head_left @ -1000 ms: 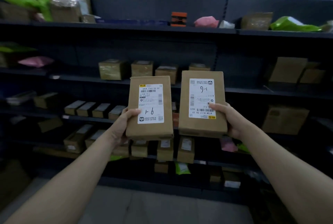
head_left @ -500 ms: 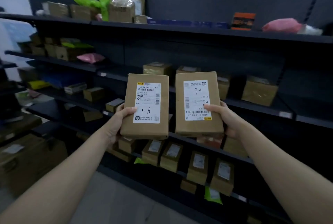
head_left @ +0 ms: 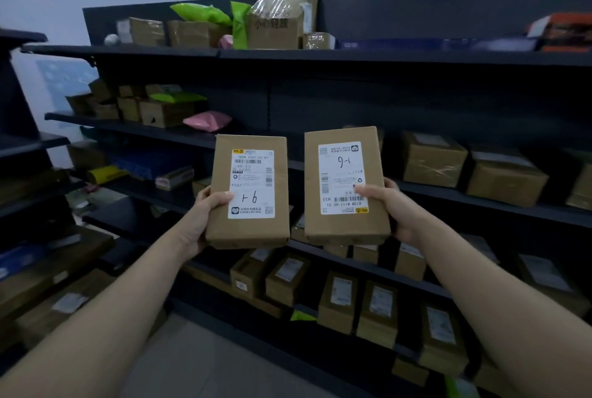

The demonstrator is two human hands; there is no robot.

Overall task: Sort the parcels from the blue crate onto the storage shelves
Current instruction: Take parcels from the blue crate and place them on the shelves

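cardboard: left hand still grips left parcel, right hand right parcel; shelves shifted.

the left hand grips the left parcel upright, thumb lying on its white label. at 3 o'clock of it, just beside but apart, the right hand grips the right parcel, whose label is turned upside down. both labels carry a handwritten mark. dark storage shelves stand behind. a green mailer lies at 11 o'clock on the top shelf, a pink mailer at 10 o'clock, and rows of small labelled boxes at 5 o'clock.
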